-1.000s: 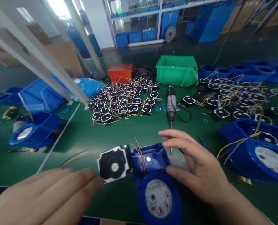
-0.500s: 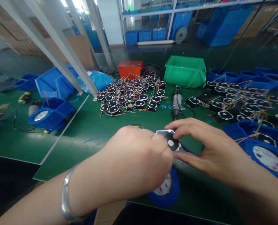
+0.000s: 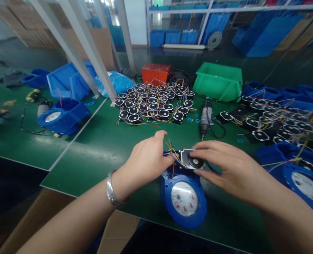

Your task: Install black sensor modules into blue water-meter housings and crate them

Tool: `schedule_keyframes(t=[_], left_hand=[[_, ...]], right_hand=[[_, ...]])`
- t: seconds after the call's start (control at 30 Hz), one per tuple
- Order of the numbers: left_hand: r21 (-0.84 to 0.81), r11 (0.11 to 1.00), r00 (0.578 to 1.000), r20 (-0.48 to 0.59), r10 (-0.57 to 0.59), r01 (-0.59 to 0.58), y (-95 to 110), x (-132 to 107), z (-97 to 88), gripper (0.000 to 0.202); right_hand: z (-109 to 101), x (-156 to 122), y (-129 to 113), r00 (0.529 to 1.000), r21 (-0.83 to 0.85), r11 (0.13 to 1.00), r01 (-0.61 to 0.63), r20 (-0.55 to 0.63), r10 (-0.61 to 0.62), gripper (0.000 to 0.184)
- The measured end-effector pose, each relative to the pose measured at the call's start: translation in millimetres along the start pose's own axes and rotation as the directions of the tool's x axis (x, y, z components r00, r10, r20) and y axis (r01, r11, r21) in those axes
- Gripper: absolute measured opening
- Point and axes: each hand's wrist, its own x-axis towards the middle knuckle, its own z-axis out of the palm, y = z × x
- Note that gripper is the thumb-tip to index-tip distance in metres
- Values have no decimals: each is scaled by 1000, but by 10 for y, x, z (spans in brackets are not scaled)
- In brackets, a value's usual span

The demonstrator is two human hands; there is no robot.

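My right hand point(image 3: 230, 165) pinches the black, white-rimmed rectangular module point(image 3: 192, 158) at the blue plastic housing's point(image 3: 184, 221) far compartment. My left hand point(image 3: 148, 155) is at the thin multicoloured wires point(image 3: 172, 150); hidden fingertips, grip cannot be told. Green tabletop point(image 3: 100, 151) extends left. Round white dial point(image 3: 184, 198): print illegible.

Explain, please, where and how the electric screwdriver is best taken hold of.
Grip the electric screwdriver around its thick grey barrel, probably from above and slightly from the left. It lies on the green table, its nose pointing towards the person, and its cord loops on the right, so this approach should avoid the loop.
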Motion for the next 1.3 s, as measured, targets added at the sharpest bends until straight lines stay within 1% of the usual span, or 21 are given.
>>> schedule_keyframes(t=[0.07,0.17,0.3,0.4,0.5,0.57,0.7,0.9,1.1,1.3], left_hand=[[-49,998,999,24,-29,31,-14,1,59,50],[-179,984,998,62,5,6,-45,12,116,33],[-377,926,996,89,22,13,-80,37,156,17],[-458,889,998,62,21,9,-83,14,151,15],[-527,849,1000,27,-6,20,-80,-69,125,13],[-565,824,999,27,-23,34,-84,-133,109,12],[-590,804,997,62,-43,71,-108,-205,105,14],[-603,791,994,88,-68,107,-146,-216,112,14],[-602,791,993,92,-68,110,-174,-231,110,14],[-599,794,992,112,-51,109,-187,-237,98,13]], right_hand=[[11,9,5,1000,2,1000,-1,2,1,20],[4,18,4,1000,3,1000,4,9,-4,21],[-3,20,-20,1000,9,1000,11,26,-11,21],[12,17,-39,999,12,1000,13,31,-13,22],[39,24,-53,999,22,1000,2,38,-2,23],[61,35,-64,999,32,999,-2,41,0,23],[105,49,-84,998,32,999,-10,68,8,23],[116,48,-66,993,-14,999,-45,106,46,25],[85,98,-95,992,-9,999,-34,125,35,24],[117,110,-104,990,13,998,-57,126,55,22]])
